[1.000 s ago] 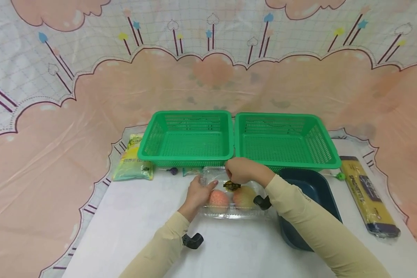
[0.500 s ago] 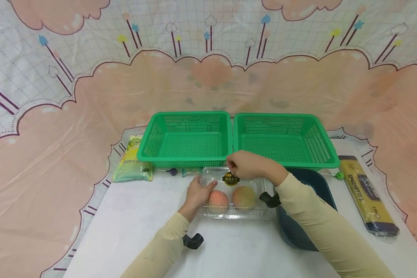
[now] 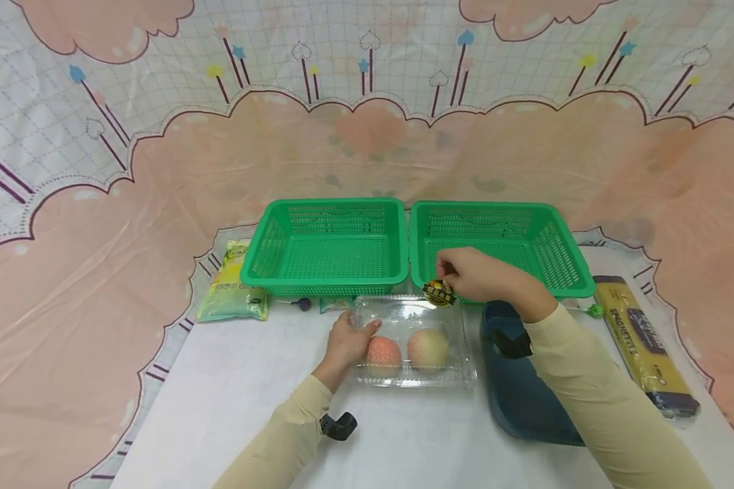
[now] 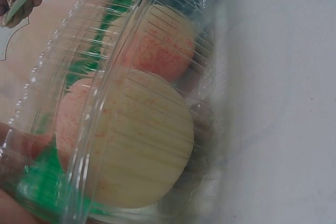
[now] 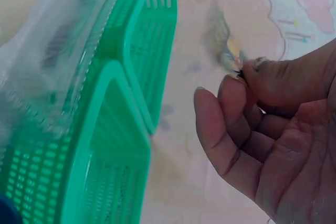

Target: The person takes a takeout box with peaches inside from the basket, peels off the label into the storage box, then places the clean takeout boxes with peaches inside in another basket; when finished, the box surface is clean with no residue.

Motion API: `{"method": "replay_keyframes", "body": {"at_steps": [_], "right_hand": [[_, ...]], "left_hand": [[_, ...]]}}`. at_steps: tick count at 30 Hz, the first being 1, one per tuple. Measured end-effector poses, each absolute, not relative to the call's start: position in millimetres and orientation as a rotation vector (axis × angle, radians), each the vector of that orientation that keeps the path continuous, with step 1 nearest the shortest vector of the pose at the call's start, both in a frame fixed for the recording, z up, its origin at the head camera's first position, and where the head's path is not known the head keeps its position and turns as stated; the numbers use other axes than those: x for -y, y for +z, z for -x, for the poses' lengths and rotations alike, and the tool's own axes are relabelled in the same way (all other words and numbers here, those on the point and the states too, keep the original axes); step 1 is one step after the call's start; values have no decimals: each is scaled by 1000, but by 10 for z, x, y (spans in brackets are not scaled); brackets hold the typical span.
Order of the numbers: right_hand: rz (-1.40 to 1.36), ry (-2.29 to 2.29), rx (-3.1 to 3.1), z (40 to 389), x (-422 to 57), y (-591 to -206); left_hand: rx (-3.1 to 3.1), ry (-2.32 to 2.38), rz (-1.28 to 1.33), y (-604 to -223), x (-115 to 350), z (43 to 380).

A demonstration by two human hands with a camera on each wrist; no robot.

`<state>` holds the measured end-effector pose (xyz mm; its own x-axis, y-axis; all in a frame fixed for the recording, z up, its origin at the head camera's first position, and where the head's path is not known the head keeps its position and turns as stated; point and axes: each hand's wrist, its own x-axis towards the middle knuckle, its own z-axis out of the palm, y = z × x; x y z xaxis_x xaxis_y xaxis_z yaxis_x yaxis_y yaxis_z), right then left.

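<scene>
A clear plastic clamshell box [image 3: 397, 315] lies on the white table in the head view. Inside it are two peaches, one pinker [image 3: 383, 355] and one paler [image 3: 428, 349]; in the left wrist view they show through the ribbed wall. My left hand [image 3: 346, 342] grips the box's left side, thumb over the lid. Above the box's far right corner, my right hand [image 3: 482, 276] pinches a black and gold sticker [image 3: 438, 293] between thumb and forefinger. In the right wrist view the sticker [image 5: 223, 38] is blurred and hangs off the fingertips, apart from the lid.
Two green baskets [image 3: 327, 280] [image 3: 565, 285] stand side by side behind the box. A dark blue tray [image 3: 526, 401] is at its right, partly under my right arm. Further right lies a spaghetti packet [image 3: 645, 339]. A yellow-green bag [image 3: 235, 299] and a purple lollipop [image 3: 304, 303] lie left.
The sticker has come off the lid in my right hand, which has moved up and to the right. My left hand and the box have stayed put.
</scene>
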<state>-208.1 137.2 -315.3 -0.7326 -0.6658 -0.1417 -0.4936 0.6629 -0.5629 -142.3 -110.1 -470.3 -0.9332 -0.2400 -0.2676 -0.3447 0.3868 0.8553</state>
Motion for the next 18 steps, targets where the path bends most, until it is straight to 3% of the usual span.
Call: {"method": "replay_keyframes", "body": {"at_steps": [18], "right_hand": [[741, -761, -2572, 2123, -2014, -3345]], "left_hand": [[-2548, 1579, 524, -4691, 1090, 1421]]}}
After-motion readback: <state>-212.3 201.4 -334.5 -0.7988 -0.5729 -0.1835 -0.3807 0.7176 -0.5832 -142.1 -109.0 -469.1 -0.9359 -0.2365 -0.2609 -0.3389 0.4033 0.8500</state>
